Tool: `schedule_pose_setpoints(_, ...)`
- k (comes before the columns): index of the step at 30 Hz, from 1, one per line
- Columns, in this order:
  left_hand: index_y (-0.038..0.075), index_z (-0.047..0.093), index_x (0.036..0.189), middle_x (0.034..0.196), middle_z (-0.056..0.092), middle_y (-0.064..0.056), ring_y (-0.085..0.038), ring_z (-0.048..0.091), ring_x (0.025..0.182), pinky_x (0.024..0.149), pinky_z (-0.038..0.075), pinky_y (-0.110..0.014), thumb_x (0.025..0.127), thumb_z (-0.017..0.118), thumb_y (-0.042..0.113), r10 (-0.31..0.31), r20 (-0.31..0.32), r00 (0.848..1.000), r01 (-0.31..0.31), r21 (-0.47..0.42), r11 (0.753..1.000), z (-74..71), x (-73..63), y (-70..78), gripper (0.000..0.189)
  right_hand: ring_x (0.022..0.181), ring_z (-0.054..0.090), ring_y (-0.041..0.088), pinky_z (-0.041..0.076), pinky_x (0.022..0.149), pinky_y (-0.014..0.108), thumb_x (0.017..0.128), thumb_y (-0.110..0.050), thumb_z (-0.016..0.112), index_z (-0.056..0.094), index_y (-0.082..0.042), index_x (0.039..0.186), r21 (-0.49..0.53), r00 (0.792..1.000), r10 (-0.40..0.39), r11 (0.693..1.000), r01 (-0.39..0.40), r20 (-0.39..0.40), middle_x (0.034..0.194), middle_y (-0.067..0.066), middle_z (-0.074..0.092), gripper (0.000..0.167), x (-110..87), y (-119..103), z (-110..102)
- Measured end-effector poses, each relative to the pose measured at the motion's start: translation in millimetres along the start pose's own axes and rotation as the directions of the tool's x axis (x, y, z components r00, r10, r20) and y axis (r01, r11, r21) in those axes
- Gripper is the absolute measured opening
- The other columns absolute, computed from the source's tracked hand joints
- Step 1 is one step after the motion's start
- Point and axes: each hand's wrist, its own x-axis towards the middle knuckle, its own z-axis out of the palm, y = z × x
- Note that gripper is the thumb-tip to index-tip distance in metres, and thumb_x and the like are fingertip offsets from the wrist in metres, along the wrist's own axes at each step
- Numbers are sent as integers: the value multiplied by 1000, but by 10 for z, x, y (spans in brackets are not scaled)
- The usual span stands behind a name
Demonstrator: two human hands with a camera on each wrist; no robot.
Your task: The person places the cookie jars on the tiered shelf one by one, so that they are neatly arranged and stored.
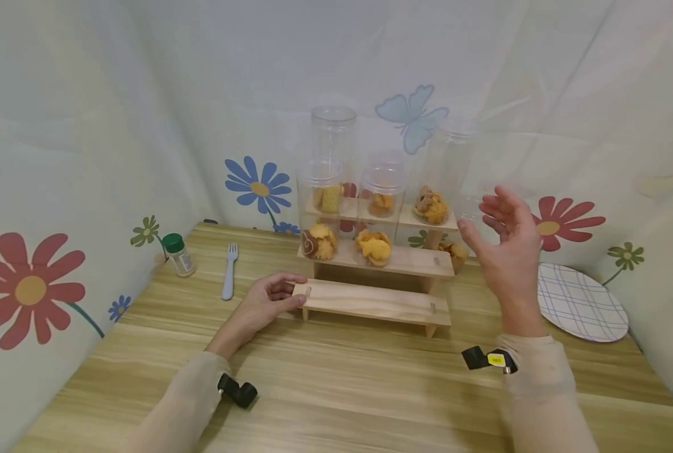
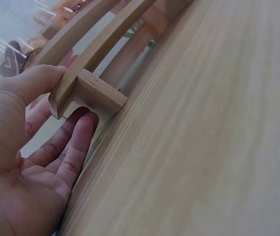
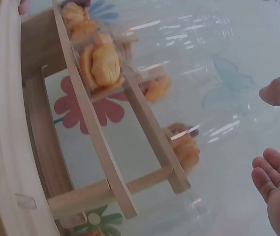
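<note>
A three-step wooden display stand [image 1: 370,302] stands on the table. My left hand [image 1: 265,299] holds the left end of its lowest step; in the left wrist view the thumb lies against the board [image 2: 80,73] and the other fingers reach beneath it. My right hand [image 1: 508,242] is raised in the air to the right of the stand, fingers loosely bent and holding nothing. Clear plastic jars with cookies stand on the upper steps, among them a front left jar [image 1: 319,214], a front middle jar [image 1: 377,220] and a back right jar [image 1: 446,170] nearest my right hand.
Another clear jar with cookies [image 1: 455,253] stands behind the stand's right end. A checked plate [image 1: 582,302] lies at the right. To the left are a pale fork [image 1: 229,274] and a green-capped shaker [image 1: 179,255]. A flowered curtain [image 1: 200,94] encloses the table.
</note>
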Motion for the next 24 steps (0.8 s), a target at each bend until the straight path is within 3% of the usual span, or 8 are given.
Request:
schedule_pose_setpoints(9,13,73,142,123,76,-14,-26,73,108,89,60,-30,103,85,24,1,-3,1000,-1,20,1000,-15,-7,12,42,153,53,24,39,128,33,100,-16,86,46,-15,169,-52,989,149,987,-150,-24,166,10,55,79,103,219,-116)
schedule_pose_setpoints(24,12,73,142,123,76,-15,-25,74,107,89,61,-31,103,85,23,1,3,1000,-1,2,1000,-16,7,-8,41,165,37,24,30,133,36,100,-30,87,30,-14,176,-38,949,312,950,-310,42,179,7,38,96,191,978,-17)
